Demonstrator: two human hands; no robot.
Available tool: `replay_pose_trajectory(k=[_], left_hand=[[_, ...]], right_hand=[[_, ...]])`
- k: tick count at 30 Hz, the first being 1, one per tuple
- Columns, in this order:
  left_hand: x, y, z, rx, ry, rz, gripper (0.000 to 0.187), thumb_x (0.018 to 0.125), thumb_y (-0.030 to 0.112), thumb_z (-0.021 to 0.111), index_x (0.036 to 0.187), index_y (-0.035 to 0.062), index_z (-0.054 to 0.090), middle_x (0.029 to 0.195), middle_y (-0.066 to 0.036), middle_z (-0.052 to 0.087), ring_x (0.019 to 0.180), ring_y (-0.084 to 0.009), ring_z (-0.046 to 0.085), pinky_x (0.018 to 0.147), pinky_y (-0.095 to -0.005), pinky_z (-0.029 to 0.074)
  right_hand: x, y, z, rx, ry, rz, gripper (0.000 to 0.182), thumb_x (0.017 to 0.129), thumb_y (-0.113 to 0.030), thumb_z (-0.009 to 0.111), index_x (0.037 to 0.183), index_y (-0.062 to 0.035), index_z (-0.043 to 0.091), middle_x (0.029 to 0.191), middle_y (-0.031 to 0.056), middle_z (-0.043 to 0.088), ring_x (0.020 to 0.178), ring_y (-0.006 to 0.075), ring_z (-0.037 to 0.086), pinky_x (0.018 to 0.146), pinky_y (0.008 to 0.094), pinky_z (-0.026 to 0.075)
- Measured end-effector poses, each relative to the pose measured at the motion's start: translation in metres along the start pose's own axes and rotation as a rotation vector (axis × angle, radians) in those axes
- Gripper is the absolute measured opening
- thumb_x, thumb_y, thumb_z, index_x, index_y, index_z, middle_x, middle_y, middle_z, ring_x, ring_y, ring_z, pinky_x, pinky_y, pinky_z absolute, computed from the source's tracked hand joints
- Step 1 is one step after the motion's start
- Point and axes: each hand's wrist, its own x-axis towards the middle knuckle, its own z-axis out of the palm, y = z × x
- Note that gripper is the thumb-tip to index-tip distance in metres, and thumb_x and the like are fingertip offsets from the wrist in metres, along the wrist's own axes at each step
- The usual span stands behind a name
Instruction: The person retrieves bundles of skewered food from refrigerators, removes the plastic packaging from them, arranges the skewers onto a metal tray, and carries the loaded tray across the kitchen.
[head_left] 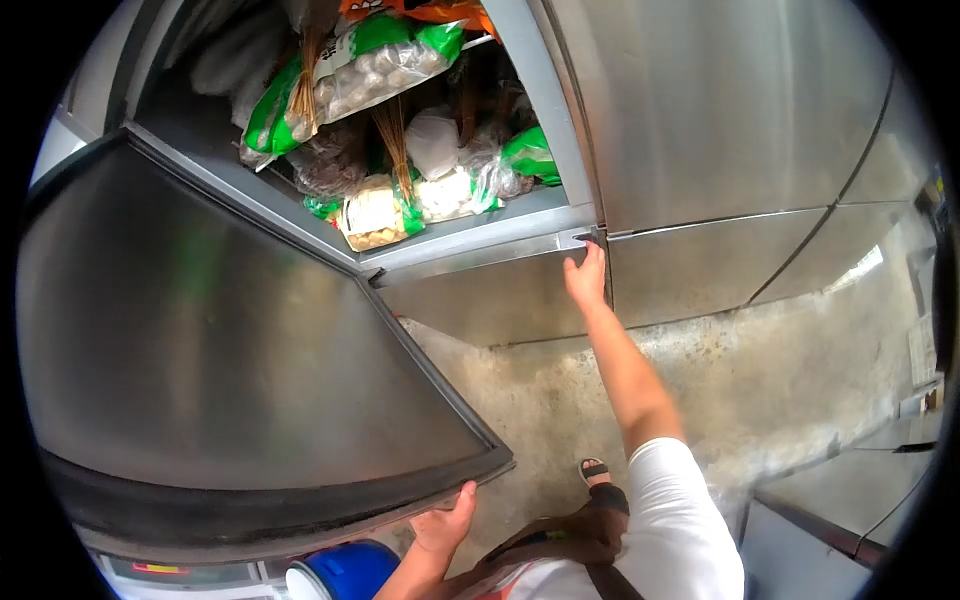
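Observation:
A steel refrigerator door (240,330) with a dark gasket stands swung open on the left. My left hand (447,520) grips its lower outer edge, thumb on the near side and the other fingers hidden behind. With fingers stretched out and thumb apart, my right hand (587,272) touches the lower right corner of the cabinet frame (500,250), beside a small dark fitting. Inside the cabinet, a clear and green bag of round pale balls (385,75) lies on the upper shelf. Below it rest a bag of yellowish balls (375,215) and several other plastic bags.
Bundles of thin wooden sticks (395,145) poke out among the bags. Closed steel doors (720,110) adjoin on the right. A blue drum (352,572) stands under the open door near my left arm. My sandaled foot (594,470) is on the concrete floor (500,400).

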Motion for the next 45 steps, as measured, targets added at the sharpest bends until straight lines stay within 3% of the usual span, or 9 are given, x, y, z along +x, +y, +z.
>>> replay_pose_trajectory(k=[5,8,10,15,25,27,30,36,45], left_hand=[[0.022,0.014,0.003,-0.015,-0.144,-0.037,0.085,0.070,0.015,0.072,0.132,-0.0061,0.019,0.127,-0.022,0.037,0.117,-0.0298,0.038,0.102,-0.0395,0.025],[0.035,0.010,0.019,0.067,-0.108,0.065,0.078,0.066,0.024,0.075,0.124,-0.0064,0.033,0.116,-0.026,0.040,0.107,-0.0363,0.041,0.093,-0.0432,0.034],[0.072,0.026,0.024,-0.006,-0.093,0.225,0.087,0.067,0.024,0.073,0.132,-0.0080,0.026,0.132,-0.034,0.026,0.125,-0.0447,0.028,0.102,-0.0477,0.026],[0.122,0.052,0.034,-0.036,-0.270,0.282,0.068,0.074,0.012,0.062,0.135,0.0014,0.033,0.143,-0.023,0.022,0.132,-0.0363,0.024,0.106,-0.0449,0.022],[0.028,-0.118,0.062,-0.177,-0.199,-0.644,0.090,0.078,0.028,0.067,0.139,-0.0050,0.010,0.143,-0.025,0.018,0.134,-0.0320,0.019,0.107,-0.0371,0.021],[0.007,-0.130,0.053,-0.142,-0.268,-0.834,0.100,0.074,0.034,0.070,0.139,-0.0071,0.007,0.140,-0.029,0.021,0.132,-0.0357,0.023,0.107,-0.0372,0.022],[-0.028,-0.172,0.052,0.120,-0.163,-0.733,0.099,0.071,0.034,0.071,0.138,-0.0060,0.009,0.136,-0.029,0.028,0.126,-0.0389,0.031,0.104,-0.0395,0.027],[-0.045,-0.242,-0.017,0.308,-0.081,-0.665,0.082,0.071,0.026,0.071,0.135,-0.0017,0.028,0.124,-0.025,0.046,0.110,-0.0401,0.048,0.091,-0.0419,0.041],[-0.040,-0.344,-0.085,0.463,-0.257,-0.685,0.079,0.065,0.022,0.076,0.130,-0.0006,0.037,0.120,-0.023,0.050,0.115,-0.0363,0.048,0.091,-0.0383,0.043]], right_hand=[[0.033,0.051,0.010,0.199,-0.210,0.052,0.034,0.073,-0.007,0.053,0.106,-0.0008,0.056,0.105,0.0170,0.057,0.101,0.0310,0.054,0.090,0.0382,0.042],[0.028,0.053,-0.004,0.254,-0.233,0.055,0.029,0.073,-0.003,0.050,0.101,-0.0007,0.058,0.101,0.0139,0.060,0.096,0.0230,0.057,0.086,0.0320,0.043],[0.015,0.055,-0.019,0.375,-0.403,0.219,0.025,0.074,0.002,0.048,0.096,-0.0013,0.060,0.098,0.0117,0.062,0.094,0.0179,0.058,0.083,0.0297,0.044],[-0.104,0.079,-0.054,0.690,-0.383,0.056,0.039,0.077,0.009,0.039,0.106,-0.0034,0.061,0.110,0.0072,0.061,0.104,0.0161,0.055,0.095,0.0280,0.038],[-0.357,-0.008,-0.115,0.230,-0.803,-0.042,0.043,0.083,-0.004,0.049,0.126,-0.0086,0.049,0.117,0.0153,0.056,0.111,0.0234,0.053,0.094,0.0319,0.039],[-0.368,-0.017,-0.115,0.289,-1.383,0.258,0.040,0.085,-0.007,0.051,0.126,-0.0079,0.048,0.109,0.0129,0.061,0.100,0.0199,0.059,0.087,0.0308,0.045],[-0.363,0.001,-0.090,0.092,-1.267,0.136,0.034,0.088,-0.020,0.052,0.121,-0.0104,0.053,0.101,0.0142,0.064,0.094,0.0269,0.062,0.088,0.0358,0.045],[-0.294,0.007,-0.018,0.073,-0.994,0.419,0.030,0.092,-0.018,0.048,0.114,0.0011,0.054,0.094,0.0085,0.066,0.083,0.0133,0.060,0.079,0.0275,0.047],[-0.207,0.041,0.226,0.319,-0.858,0.571,0.029,0.093,-0.017,0.048,0.116,0.0011,0.050,0.100,0.0114,0.061,0.088,0.0180,0.060,0.081,0.0290,0.048]])
